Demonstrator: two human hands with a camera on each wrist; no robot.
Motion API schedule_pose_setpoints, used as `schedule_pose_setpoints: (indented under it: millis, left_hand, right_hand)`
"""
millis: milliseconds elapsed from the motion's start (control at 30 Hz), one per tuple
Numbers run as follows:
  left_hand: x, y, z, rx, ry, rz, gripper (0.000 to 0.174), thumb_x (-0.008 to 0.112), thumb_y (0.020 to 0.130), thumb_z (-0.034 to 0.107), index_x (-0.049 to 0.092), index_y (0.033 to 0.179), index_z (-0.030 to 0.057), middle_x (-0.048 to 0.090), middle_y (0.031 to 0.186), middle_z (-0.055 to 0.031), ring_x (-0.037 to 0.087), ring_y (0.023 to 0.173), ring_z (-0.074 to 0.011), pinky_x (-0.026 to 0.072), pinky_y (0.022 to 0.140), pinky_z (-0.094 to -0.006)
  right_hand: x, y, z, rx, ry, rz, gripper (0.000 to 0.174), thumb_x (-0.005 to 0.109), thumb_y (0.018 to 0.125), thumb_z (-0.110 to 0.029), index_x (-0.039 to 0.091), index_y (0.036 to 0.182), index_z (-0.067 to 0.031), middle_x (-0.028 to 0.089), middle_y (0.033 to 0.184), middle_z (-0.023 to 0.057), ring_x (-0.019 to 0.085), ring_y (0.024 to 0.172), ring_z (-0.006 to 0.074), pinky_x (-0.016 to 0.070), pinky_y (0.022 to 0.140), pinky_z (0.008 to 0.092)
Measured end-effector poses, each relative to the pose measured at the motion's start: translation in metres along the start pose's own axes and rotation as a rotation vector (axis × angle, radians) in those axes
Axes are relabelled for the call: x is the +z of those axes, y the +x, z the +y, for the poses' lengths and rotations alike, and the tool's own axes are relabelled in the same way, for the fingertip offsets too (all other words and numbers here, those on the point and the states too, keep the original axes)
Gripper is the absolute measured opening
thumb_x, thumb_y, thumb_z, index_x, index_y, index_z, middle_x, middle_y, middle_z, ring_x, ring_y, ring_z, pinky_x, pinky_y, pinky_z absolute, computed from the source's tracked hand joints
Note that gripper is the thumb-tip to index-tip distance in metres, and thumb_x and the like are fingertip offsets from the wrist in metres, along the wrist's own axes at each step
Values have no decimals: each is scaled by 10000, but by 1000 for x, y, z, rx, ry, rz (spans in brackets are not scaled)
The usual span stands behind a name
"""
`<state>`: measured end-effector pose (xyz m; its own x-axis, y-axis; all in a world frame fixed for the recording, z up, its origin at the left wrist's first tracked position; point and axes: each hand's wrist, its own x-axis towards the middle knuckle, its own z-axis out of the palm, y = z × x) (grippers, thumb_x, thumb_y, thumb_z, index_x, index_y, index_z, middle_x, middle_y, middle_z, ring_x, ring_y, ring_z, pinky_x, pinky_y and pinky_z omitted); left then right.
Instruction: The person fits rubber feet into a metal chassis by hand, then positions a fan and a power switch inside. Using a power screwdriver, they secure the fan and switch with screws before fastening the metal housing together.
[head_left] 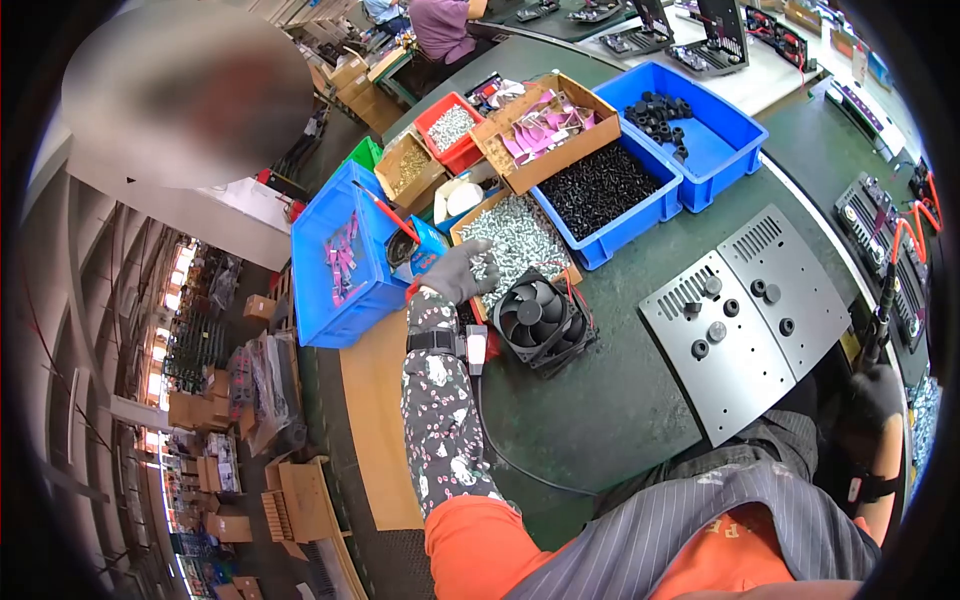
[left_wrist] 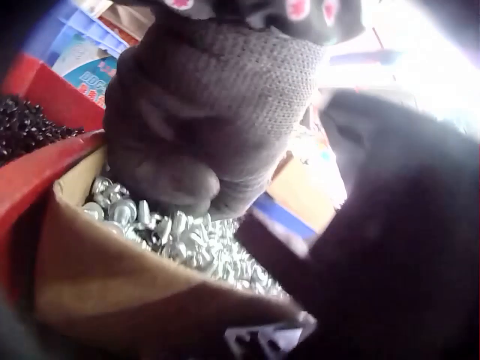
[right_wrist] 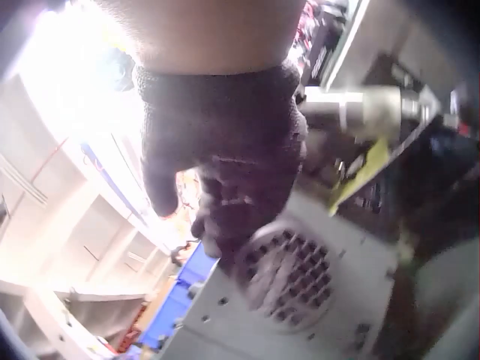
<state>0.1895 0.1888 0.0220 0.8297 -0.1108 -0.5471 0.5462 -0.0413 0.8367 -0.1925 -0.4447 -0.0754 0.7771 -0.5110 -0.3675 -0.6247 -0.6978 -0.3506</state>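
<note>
The gloved left hand [head_left: 452, 276] reaches over the near edge of a cardboard box of silver screws [head_left: 515, 235]. In the left wrist view, the bent fingers of this hand [left_wrist: 202, 127] touch the screws [left_wrist: 202, 244]; whether any are gripped is hidden. A black fan [head_left: 540, 318] stands beside that hand. At the far right is the gloved right hand [head_left: 876, 394], just below a hanging power screwdriver [head_left: 882, 325]. The right wrist view shows this hand [right_wrist: 225, 150] with loosely bent fingers, apart from the screwdriver [right_wrist: 360, 111] and over a metal panel [right_wrist: 225, 330] with a round grille.
Two grey panels [head_left: 735, 345] with black knobs lie in front of the body. Behind are blue bins [head_left: 665, 205] of black parts, a red bin [head_left: 470, 155] and a box of purple pieces [head_left: 575, 155]. A blue bin [head_left: 375, 310] stands at the left, and a cable [head_left: 515, 462] crosses the table.
</note>
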Motion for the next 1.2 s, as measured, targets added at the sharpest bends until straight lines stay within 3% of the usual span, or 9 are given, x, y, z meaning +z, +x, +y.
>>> schedule_pose_setpoints:
  millis: [100, 233, 467, 633, 700, 867, 933, 1067, 1200]
  left_hand:
    - [-18, 10, 0, -78, -274, -119, 257, 543, 891, 93, 507, 1137, 26, 483, 796, -19, 435, 582, -67, 384, 442, -143]
    - [-20, 10, 1, 45, -327, -59, 248, 530, 897, 72, 507, 1138, 19, 537, 838, -29, 427, 571, -49, 378, 426, -142]
    - [-15, -10, 1, 104, -376, -83, 215, 518, 909, 138, 554, 1090, 27, 457, 710, 31, 359, 499, -23, 288, 381, -147]
    - [-9, -4, -1, 175, -462, 93, 28, 566, 859, 99, 559, 861, 72, 464, 603, 28, 405, 436, -71, 321, 349, -195]
    - [-20, -4, -6, 226, -590, -102, 45, 520, 844, 88, 541, 863, 53, 500, 670, 6, 443, 515, -87, 349, 405, -191]
    - [-4, -43, 2, 257, -785, -37, 102, 447, 880, 93, 536, 894, 46, 512, 742, 5, 436, 581, -63, 335, 433, -155]
    - [-6, -62, 0, 276, -834, -334, 104, 469, 895, 93, 556, 936, 52, 527, 761, 4, 438, 581, -50, 344, 424, -144]
    - [67, -143, 8, 520, -603, -245, 120, 570, 882, 119, 597, 999, 102, 542, 766, 7, 439, 546, -24, 325, 390, -124]
    - [132, -168, -16, 421, -565, -358, 164, 636, 855, 236, 595, 941, 102, 476, 703, 29, 377, 511, -12, 283, 358, -135]
  right_hand:
    - [3, 5, 15, -87, 284, 496, 469, 627, 774, -34, 516, 1229, -19, 648, 1003, 152, 632, 882, 232, 475, 788, 349]
    - [31, 30, 32, -396, 467, 568, 574, 600, 780, 13, 424, 1324, -37, 602, 1038, 100, 598, 812, 195, 475, 761, 313]
    - [29, 39, 46, -314, 932, 103, 563, 554, 769, 117, 429, 1306, 5, 533, 949, 7, 513, 791, 86, 436, 680, 205]
    - [38, 84, 102, -348, 458, 119, 487, 556, 853, 8, 428, 1323, 17, 546, 1182, 88, 545, 1018, 174, 451, 844, 272]
    - [24, 87, 110, -318, 234, 198, 474, 541, 858, -12, 429, 1319, 6, 517, 1284, 121, 524, 1122, 221, 434, 902, 304]
    - [-18, 49, 39, -397, 452, 294, 417, 544, 841, -45, 446, 1244, 3, 512, 1168, 112, 514, 1009, 212, 433, 815, 304]
    - [-31, 28, -8, -472, 669, 272, 395, 545, 835, -58, 453, 1214, 1, 510, 1122, 108, 510, 964, 208, 433, 780, 304]
    - [-43, 2, -82, -641, 1167, 77, 353, 547, 821, -85, 466, 1154, -1, 506, 1030, 101, 502, 874, 200, 433, 710, 304]
    - [-74, -34, -150, -859, 1625, -272, 314, 550, 808, -112, 480, 1094, -4, 502, 938, 93, 493, 783, 193, 432, 640, 304]
